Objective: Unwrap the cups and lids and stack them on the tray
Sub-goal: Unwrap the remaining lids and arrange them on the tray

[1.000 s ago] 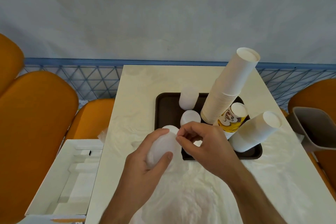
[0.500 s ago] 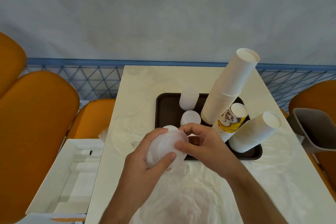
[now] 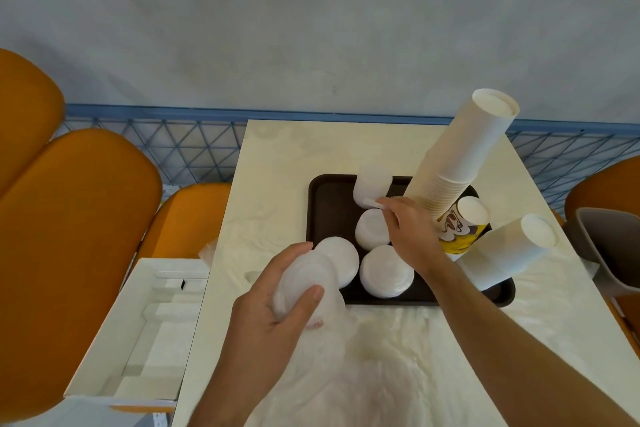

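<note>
Right hand (image 3: 410,234) over tray (image 3: 327,204), thumb and forefinger pinching single lid (image 3: 374,203) by edge. Lid tilted, hanging just above small lid stack (image 3: 372,234) at tray centre, just beside taller stack (image 3: 372,185) behind. Drop point lies straight under fingers.

Left hand (image 3: 273,308) at near tray edge, fingers curled round wrapped lid sleeve (image 3: 304,282); sleeve's long axis points toward tray. Plastic wrap (image 3: 346,374) trails on table (image 3: 277,163). Right hand nearer stacks.

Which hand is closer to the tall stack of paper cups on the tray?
The right hand: it reaches over the tray, just beside the base of the tall stack of paper cups. The left hand holds wrapped lids at the tray's near edge.
</note>
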Action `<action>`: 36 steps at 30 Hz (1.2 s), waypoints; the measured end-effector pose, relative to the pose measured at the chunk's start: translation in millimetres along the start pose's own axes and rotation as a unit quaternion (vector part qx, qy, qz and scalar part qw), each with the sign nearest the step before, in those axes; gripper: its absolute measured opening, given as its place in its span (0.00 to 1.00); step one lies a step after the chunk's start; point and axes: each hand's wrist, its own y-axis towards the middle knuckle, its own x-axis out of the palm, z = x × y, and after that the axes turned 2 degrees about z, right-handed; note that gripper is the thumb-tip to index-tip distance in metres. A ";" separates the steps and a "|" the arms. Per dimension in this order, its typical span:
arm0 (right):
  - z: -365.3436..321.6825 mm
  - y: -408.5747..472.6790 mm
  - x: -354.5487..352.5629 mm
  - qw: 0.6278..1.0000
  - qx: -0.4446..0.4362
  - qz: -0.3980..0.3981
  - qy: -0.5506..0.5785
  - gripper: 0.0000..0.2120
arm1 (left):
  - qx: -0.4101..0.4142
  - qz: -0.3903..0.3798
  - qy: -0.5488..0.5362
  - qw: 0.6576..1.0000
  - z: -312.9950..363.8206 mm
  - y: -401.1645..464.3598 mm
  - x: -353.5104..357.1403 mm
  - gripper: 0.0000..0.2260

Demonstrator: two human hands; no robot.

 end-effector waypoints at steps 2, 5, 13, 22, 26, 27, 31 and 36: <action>10.0 3.9 10.8 0.999 -0.014 -0.020 -0.032 0.14 | -0.003 0.002 -0.009 1.000 -2.7 0.6 -3.8 0.21; 17.1 3.9 20.8 0.995 -0.019 -0.045 -0.083 0.14 | -0.009 0.008 -0.006 1.000 -5.7 0.1 -8.7 0.21; 11.7 0.3 23.6 0.984 0.047 -0.115 -0.125 0.20 | -0.007 0.010 -0.014 1.000 -1.6 0.6 -9.7 0.20; -1.8 12.8 16.8 0.963 0.079 -0.164 -0.197 0.14 | -0.010 0.016 -0.018 1.000 3.4 2.4 -9.1 0.18; -4.6 17.0 16.5 0.950 0.072 -0.186 -0.240 0.12 | -0.011 0.022 -0.003 1.000 3.4 2.2 -8.9 0.19; -5.2 18.4 16.6 0.949 0.070 -0.189 -0.244 0.12 | -0.011 0.023 0.002 1.000 3.5 2.2 -9.1 0.19; -9.2 19.6 10.9 0.954 0.066 -0.183 -0.228 0.16 | 0.000 0.024 0.023 0.999 3.6 2.0 -8.7 0.19; -62.6 -5.9 -35.7 0.979 0.066 -0.126 0.149 0.03 | 0.002 0.025 0.032 0.999 3.3 3.4 -6.6 0.20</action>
